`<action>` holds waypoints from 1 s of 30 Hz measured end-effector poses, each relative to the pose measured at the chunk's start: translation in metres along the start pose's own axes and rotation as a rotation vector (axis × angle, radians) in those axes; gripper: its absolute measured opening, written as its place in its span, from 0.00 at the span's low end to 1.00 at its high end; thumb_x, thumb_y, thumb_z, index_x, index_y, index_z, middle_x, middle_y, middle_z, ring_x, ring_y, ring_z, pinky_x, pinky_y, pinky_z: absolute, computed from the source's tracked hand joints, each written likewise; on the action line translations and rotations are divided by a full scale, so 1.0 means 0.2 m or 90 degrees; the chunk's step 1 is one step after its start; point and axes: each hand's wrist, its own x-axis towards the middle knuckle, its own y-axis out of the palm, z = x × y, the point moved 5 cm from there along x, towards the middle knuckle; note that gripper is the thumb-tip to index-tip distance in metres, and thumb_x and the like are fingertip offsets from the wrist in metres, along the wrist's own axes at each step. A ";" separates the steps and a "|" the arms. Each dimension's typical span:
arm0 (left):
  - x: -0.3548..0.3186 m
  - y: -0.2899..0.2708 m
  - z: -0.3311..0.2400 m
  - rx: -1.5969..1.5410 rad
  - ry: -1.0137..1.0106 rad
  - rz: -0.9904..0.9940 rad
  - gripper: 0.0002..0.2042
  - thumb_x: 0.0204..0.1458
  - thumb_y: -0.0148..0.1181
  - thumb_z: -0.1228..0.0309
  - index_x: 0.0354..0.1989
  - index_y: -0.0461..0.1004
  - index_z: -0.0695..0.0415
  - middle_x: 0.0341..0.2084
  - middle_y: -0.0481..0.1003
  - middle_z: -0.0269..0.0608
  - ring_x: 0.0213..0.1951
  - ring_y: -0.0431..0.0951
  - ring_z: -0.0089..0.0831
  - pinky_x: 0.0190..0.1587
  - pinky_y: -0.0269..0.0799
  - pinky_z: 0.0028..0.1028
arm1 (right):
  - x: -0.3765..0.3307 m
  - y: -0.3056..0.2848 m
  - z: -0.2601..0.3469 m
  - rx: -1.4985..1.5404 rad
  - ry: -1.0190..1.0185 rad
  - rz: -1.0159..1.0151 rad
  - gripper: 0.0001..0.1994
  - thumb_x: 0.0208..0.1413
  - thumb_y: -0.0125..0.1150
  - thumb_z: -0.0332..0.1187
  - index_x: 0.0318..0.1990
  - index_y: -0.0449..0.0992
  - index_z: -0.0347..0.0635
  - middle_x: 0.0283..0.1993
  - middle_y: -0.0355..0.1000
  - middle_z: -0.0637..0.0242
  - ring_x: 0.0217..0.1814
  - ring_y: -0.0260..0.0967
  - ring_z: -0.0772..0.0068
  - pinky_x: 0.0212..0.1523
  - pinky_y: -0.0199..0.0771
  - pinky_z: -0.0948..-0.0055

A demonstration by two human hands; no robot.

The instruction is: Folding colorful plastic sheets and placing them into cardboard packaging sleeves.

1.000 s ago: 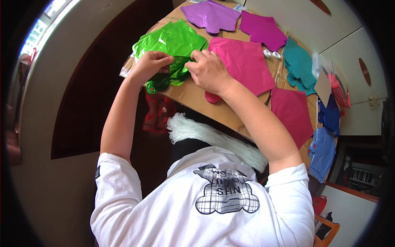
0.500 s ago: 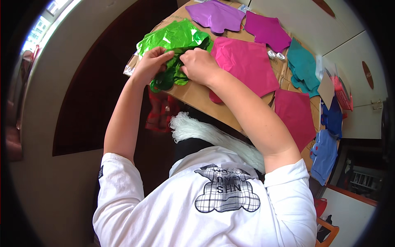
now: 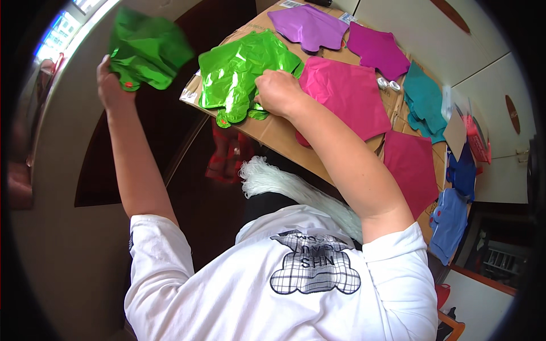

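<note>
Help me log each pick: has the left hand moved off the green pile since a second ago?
Yes. The left hand has lifted one green foil balloon up and out to the left, clear of the cardboard sheet; the right hand rests on the green pile.

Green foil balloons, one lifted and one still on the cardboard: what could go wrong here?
The left hand holds the lifted green balloon by one edge only, well off the cardboard, so it might slip and fall. The right hand presses on the green stack near the cardboard's edge; a tug could drag it off. The white strings hanging below might snag an arm.
</note>
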 end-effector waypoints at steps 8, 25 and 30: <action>-0.65 0.76 0.06 0.631 0.293 0.163 0.06 0.55 0.56 0.75 0.40 0.71 0.62 0.38 0.76 0.42 0.38 0.77 0.33 0.41 0.73 0.30 | -0.03 -0.07 -0.33 0.486 0.069 -0.220 0.28 0.53 0.61 0.53 0.48 0.75 0.34 0.49 0.73 0.53 0.46 0.75 0.58 0.50 0.73 0.62; -2.16 1.58 0.84 0.455 0.426 0.890 0.10 0.44 0.61 0.71 0.31 0.67 0.58 0.46 0.75 0.53 0.48 0.76 0.44 0.57 0.67 0.46 | -1.74 -0.44 -0.66 0.699 0.371 -0.195 0.14 0.54 0.65 0.29 0.45 0.73 0.31 0.38 0.75 0.68 0.39 0.70 0.83 0.41 0.70 0.80; -2.21 1.57 0.86 0.378 0.327 0.898 0.12 0.48 0.65 0.66 0.35 0.70 0.58 0.43 0.76 0.47 0.46 0.77 0.43 0.52 0.69 0.43 | -1.99 -0.40 -1.01 0.651 0.482 -0.455 0.04 0.56 0.60 0.26 0.35 0.74 0.33 0.31 0.75 0.69 0.31 0.68 0.85 0.33 0.67 0.82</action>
